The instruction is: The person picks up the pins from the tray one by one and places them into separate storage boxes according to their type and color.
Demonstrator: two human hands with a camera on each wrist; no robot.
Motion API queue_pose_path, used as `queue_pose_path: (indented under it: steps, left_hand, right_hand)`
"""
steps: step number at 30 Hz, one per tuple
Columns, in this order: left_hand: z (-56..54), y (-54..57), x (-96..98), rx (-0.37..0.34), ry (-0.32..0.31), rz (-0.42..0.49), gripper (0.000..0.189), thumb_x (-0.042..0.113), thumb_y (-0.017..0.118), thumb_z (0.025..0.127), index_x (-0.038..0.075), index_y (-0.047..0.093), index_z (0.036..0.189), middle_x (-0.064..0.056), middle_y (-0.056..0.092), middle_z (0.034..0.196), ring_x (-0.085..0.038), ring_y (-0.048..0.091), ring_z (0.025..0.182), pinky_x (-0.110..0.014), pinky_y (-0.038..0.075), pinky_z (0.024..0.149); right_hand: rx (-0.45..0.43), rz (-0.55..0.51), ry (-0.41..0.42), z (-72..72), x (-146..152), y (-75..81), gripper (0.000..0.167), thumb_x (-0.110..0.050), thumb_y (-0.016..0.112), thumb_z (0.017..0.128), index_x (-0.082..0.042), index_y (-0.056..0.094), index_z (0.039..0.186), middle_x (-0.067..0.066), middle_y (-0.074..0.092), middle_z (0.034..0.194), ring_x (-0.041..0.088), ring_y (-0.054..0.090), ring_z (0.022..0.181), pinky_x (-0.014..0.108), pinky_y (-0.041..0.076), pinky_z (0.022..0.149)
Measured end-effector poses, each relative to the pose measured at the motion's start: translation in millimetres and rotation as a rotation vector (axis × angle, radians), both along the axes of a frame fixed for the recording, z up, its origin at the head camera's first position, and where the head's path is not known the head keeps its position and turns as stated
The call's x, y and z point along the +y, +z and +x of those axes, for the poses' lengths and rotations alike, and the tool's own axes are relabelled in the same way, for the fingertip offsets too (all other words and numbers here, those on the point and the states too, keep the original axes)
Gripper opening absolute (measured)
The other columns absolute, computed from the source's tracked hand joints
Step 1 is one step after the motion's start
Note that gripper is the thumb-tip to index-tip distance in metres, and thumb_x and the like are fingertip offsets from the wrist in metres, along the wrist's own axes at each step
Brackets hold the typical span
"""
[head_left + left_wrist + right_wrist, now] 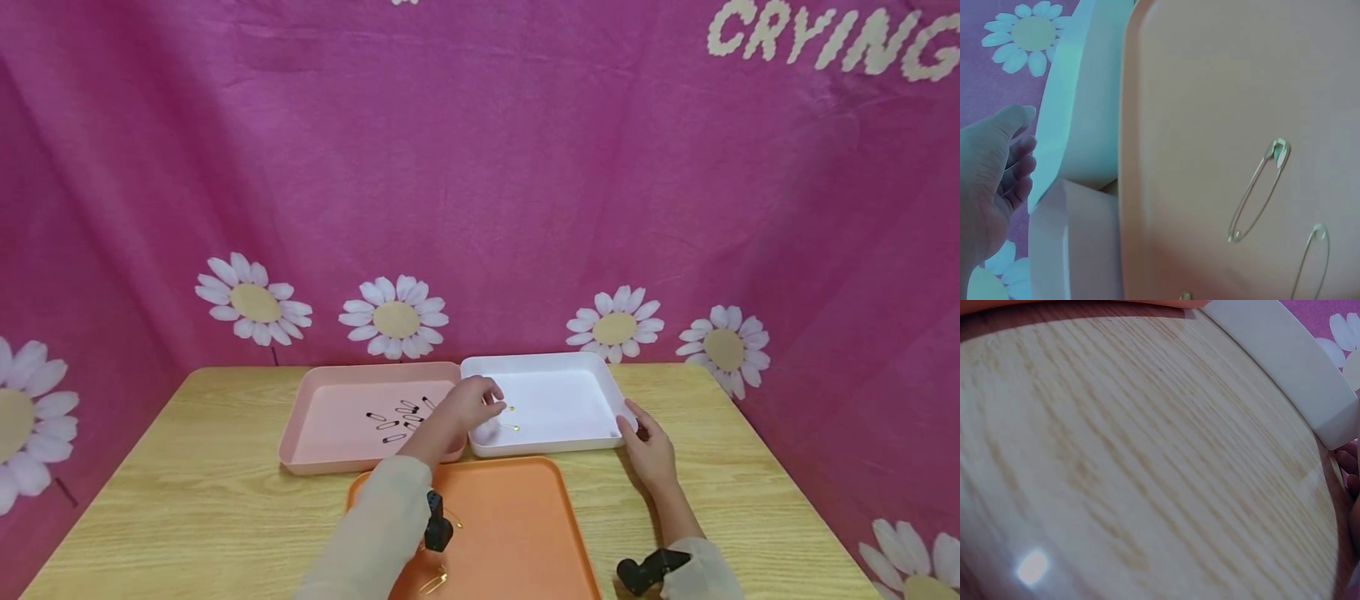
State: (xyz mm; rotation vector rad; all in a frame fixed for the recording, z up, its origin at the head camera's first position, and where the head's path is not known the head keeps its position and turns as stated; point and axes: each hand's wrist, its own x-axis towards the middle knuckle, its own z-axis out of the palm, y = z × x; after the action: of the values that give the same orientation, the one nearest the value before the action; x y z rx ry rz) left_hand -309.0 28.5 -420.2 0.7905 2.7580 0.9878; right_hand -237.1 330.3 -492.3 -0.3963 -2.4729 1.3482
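Note:
My left hand hangs over the left side of the white tray, its fingers loosely bent. In the left wrist view that hand shows nothing between thumb and fingers. Close by, gold safety pins lie on the white tray's floor. At the tray's right front corner, my right hand grips the wall between thumb and fingers. More gold safety pins lie on the orange tray under the left forearm. Several black safety pins are spread in the pink tray.
The pink and white trays stand side by side at the back of the wooden table, with the orange tray in front of them. A magenta flowered cloth hangs behind and at both sides.

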Motion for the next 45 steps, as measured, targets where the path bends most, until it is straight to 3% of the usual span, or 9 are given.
queue_pose_path:
  steps: [5, 18, 24, 35, 45]
  left_hand:
    - [3.0, 7.8, -6.7, 0.037, -0.038, -0.014, 0.014, 0.020, 0.064, 0.088, 0.007, 0.066, 0.093, -0.004, 0.062, 0.083, -0.014, 0.052, 0.076, -0.025, 0.044, 0.070]
    - [16.3, 15.0, -27.2, 0.020, -0.077, -0.028, 0.015, 0.022, 0.066, 0.087, 0.008, 0.068, 0.092, -0.003, 0.063, 0.084, -0.013, 0.051, 0.075, -0.024, 0.044, 0.070]
    - [22.5, 12.6, -40.0, 0.028, -0.072, -0.036, 0.015, 0.023, 0.067, 0.086, 0.009, 0.068, 0.090, 0.001, 0.060, 0.080, -0.011, 0.049, 0.074, -0.024, 0.043, 0.071]
    - [40.7, 7.5, -75.4, 0.126, -0.125, -0.017, 0.011, 0.019, 0.069, 0.083, 0.009, 0.067, 0.081, 0.001, 0.060, 0.077, -0.012, 0.049, 0.073, -0.023, 0.041, 0.069]
    - [58.3, 2.3, -99.1, 0.116, -0.087, -0.042, 0.011, 0.021, 0.069, 0.084, 0.010, 0.068, 0.082, 0.004, 0.061, 0.077, -0.014, 0.053, 0.078, -0.029, 0.045, 0.074]
  right_hand:
    - [-0.001, 0.011, -0.002, -1.6, 1.6, -1.7, 0.057, -0.045, 0.050, 0.093, -0.014, 0.043, 0.140, 0.016, 0.039, 0.146, 0.032, 0.035, 0.135, 0.046, 0.028, 0.110]
    - [-0.014, 0.004, 0.017, -1.7, 3.0, 0.3, 0.059, -0.047, 0.049, 0.093, -0.015, 0.041, 0.142, 0.016, 0.035, 0.148, 0.032, 0.031, 0.137, 0.047, 0.025, 0.111]
    - [-0.032, 0.005, 0.021, -3.0, 2.1, 1.7, 0.060, -0.049, 0.047, 0.093, -0.016, 0.038, 0.143, 0.015, 0.033, 0.150, 0.032, 0.029, 0.139, 0.048, 0.023, 0.112]
    - [0.005, 0.015, 0.008, -1.5, 0.1, -0.9, 0.056, -0.045, 0.050, 0.094, -0.014, 0.043, 0.140, 0.017, 0.042, 0.144, 0.027, 0.039, 0.129, 0.042, 0.031, 0.104]
    - [0.018, -0.001, 0.017, -1.8, 1.6, -3.5, 0.057, -0.045, 0.052, 0.093, -0.015, 0.044, 0.140, 0.017, 0.041, 0.144, 0.028, 0.038, 0.131, 0.043, 0.031, 0.105]
